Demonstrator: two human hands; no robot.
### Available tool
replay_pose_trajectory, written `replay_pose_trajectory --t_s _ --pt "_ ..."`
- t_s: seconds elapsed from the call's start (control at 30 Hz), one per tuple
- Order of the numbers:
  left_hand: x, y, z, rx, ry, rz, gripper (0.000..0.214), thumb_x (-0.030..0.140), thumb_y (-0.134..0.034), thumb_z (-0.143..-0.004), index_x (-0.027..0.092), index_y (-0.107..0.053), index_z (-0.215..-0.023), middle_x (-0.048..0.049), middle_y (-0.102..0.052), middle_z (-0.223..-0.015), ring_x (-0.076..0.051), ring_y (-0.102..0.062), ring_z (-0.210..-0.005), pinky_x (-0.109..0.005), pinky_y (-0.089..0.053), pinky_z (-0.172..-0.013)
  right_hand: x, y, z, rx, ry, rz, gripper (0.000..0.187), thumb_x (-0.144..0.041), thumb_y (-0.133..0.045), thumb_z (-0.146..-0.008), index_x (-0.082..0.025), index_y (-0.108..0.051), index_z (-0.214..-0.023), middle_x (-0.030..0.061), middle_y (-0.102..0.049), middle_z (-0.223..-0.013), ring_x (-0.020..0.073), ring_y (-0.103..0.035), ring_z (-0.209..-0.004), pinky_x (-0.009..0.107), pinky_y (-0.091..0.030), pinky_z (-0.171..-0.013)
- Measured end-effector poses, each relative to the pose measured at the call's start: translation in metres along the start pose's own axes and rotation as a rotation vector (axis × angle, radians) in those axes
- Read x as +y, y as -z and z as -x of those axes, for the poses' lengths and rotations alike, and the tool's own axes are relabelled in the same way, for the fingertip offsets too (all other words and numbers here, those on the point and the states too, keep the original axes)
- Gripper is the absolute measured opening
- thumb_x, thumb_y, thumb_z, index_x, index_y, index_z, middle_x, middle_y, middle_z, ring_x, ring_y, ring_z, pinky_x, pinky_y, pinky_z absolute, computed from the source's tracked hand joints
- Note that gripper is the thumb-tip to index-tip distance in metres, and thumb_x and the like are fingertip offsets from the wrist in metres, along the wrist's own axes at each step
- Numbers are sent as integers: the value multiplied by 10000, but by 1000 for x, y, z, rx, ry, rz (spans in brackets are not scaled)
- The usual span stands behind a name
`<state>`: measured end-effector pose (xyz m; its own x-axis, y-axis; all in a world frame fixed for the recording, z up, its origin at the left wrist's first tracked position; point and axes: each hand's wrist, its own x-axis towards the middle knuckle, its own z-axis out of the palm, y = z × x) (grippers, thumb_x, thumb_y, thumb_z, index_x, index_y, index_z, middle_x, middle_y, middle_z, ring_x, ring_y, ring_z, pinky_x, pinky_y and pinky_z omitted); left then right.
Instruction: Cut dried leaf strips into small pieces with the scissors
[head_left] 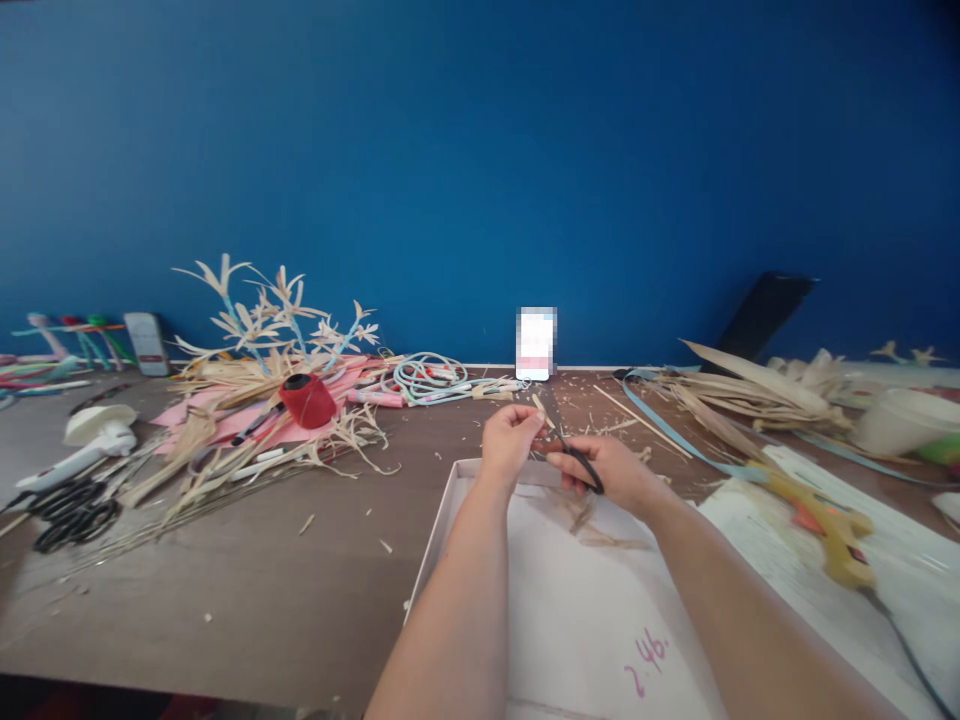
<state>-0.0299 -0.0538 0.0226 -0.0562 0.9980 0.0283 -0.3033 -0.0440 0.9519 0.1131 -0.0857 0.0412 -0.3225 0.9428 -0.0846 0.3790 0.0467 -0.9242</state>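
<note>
Pinched between the fingertips of my left hand is a small pale strip of dried husk, held upright. My right hand grips a pair of black-handled scissors, its blades pointing up and left close to the strip. Both hands hover over the far end of a shallow white box with pink handwriting on it. Thin tan scraps lie in the box below the scissors. Whether the blades touch the strip I cannot tell.
Husk flowers on blue stems, a red spool-like object and black scissors lie left. A lit phone leans against the blue wall. On the right are a yellow glue gun, dried husks and a pale cup.
</note>
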Motion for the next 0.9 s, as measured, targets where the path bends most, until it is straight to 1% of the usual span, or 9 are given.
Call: replay_pose_trajectory --t_s 0.2,0.53,0.7,0.77,0.83,0.9 --pt "1 -1 0 12 31 -1 154 277 -653 -618 142 -601 -670 -26 -613 -625 -106 -564 -554 -196 -451 -469 1 1 -1 -5 -3 52 462 -491 -611 -693 -162 -653 -1016 -1 -589 -542 121 -495 -472 229 -378 -462" --pt "1 0 0 19 50 -13 160 283 -662 -618 140 -603 -660 -38 -623 -632 -113 -576 -572 -188 -454 -466 3 3 -2 -4 10 107 426 -487 -607 -692 -192 -667 -992 -27 -566 -494 120 -480 -445 241 -379 -474" --pt "1 0 1 15 40 -11 148 273 -645 -633 138 -604 -679 -37 -622 -639 -109 -571 -576 -191 -456 -481 1 0 -1 12 8 53 420 -479 -613 -695 -172 -660 -977 -13 -575 -524 125 -495 -478 251 -393 -494" --pt "1 0 1 15 31 -15 150 277 -641 -637 141 -607 -690 -35 -623 -645 -108 -572 -582 -190 -451 -489 1 -2 -2 50 4 -15 422 -478 -615 -695 -168 -650 -980 -1 -595 -564 123 -503 -499 257 -404 -514" --pt "1 0 1 3 18 -21 164 292 -644 -635 146 -616 -704 -31 -624 -654 -106 -570 -592 -187 -441 -496 2 -2 -4 133 -5 -113 438 -476 -618 -693 -163 -630 -999 20 -619 -619 122 -513 -522 254 -397 -508" --pt "2 0 2 -13 9 -24 185 308 -659 -619 153 -625 -714 -17 -615 -649 -99 -557 -588 -186 -431 -501 4 -1 -5 226 4 -234 451 -462 -631 -686 -164 -604 -1024 42 -633 -684 132 -531 -568 236 -359 -469"
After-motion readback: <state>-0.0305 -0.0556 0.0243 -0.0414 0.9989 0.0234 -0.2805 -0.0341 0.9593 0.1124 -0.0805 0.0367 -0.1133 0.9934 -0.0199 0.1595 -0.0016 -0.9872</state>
